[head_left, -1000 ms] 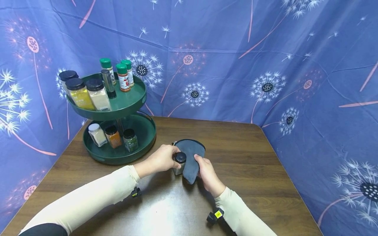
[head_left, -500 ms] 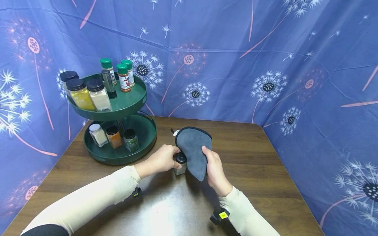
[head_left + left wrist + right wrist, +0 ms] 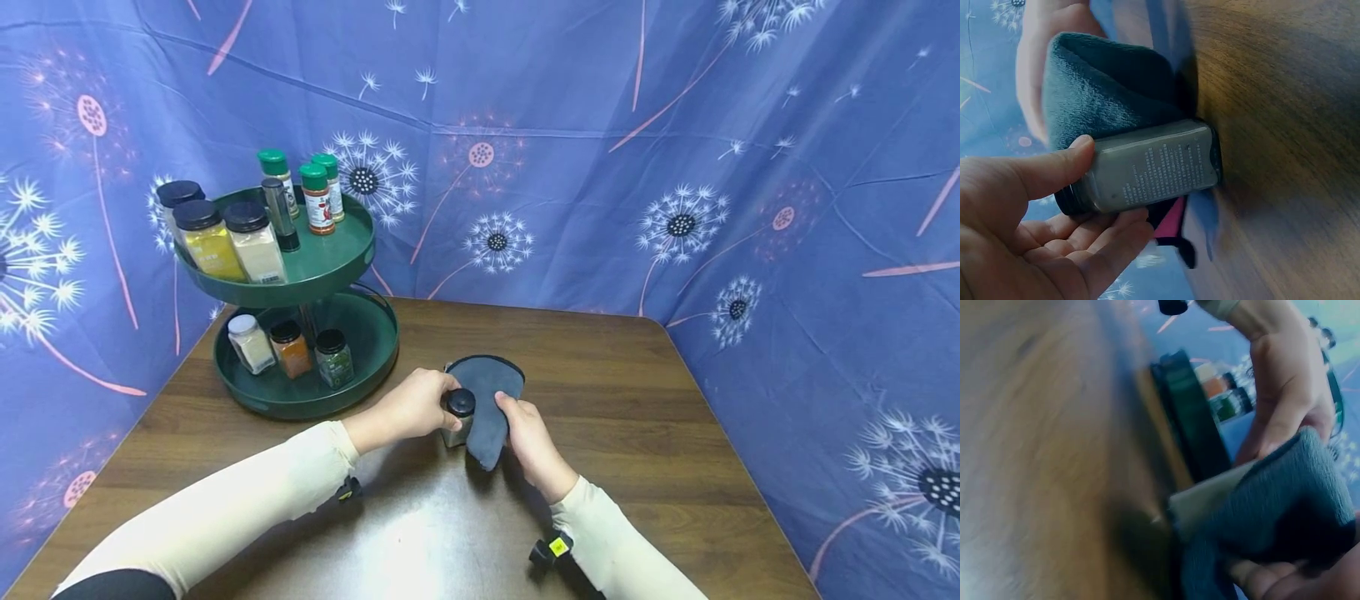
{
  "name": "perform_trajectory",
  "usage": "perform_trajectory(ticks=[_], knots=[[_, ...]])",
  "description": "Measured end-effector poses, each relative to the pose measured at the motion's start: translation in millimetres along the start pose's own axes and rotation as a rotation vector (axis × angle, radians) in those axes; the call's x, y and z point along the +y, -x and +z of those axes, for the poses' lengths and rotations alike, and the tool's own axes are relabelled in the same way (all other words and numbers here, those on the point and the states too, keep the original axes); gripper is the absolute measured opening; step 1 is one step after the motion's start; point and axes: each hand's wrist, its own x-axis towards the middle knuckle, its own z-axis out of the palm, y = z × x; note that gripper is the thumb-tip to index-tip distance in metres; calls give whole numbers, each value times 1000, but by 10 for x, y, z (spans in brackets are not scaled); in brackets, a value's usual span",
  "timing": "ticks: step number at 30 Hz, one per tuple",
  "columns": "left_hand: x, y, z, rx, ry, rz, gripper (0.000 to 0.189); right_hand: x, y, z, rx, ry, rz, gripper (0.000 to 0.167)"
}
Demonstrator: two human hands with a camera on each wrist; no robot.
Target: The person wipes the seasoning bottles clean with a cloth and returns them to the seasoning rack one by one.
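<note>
A small clear jar [image 3: 1154, 169] with a black lid [image 3: 461, 402] and pale grey contents stands on the table. My left hand [image 3: 411, 407] grips it near the lid, thumb on one side and fingers on the other. White printed text covers the side seen in the left wrist view. A grey-blue cloth [image 3: 486, 404] with a dark edge lies folded against the jar's right and far sides. My right hand [image 3: 531, 446] holds this cloth, thumb on top; in the right wrist view the cloth [image 3: 1297, 494] hides part of the jar.
Left of the hands stands a green two-tier rack [image 3: 315, 267]. Its upper tier carries several jars and shakers, some green-capped. On the lower tier are a white-lidded jar [image 3: 251, 343], an orange-brown jar [image 3: 291, 350] and a green herb jar [image 3: 334, 360]. A blue patterned curtain [image 3: 570, 208] surrounds the wooden table [image 3: 637, 433].
The right hand lifted the cloth up and to the right half a second ago; now it is back down, folded against the jar. The left hand stays on the jar.
</note>
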Motion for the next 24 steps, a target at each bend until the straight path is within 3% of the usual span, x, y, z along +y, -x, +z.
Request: perform_trajectory(ticks=[3, 9, 13, 18, 24], knots=[[-5, -5, 25, -8, 15, 10, 32, -107, 31, 1, 29, -14, -52, 38], [-3, -16, 27, -4, 2, 27, 29, -313, 107, 5, 29, -182, -143, 32], [-7, -12, 11, 1, -2, 32, 29, -311, 99, 10, 12, -211, -141, 33], [-4, -4, -5, 2, 1, 37, 29, -150, 22, 3, 31, -130, -55, 36], [-8, -5, -23, 7, 8, 26, 33, 85, -60, -16, -39, 33, 34, 39]])
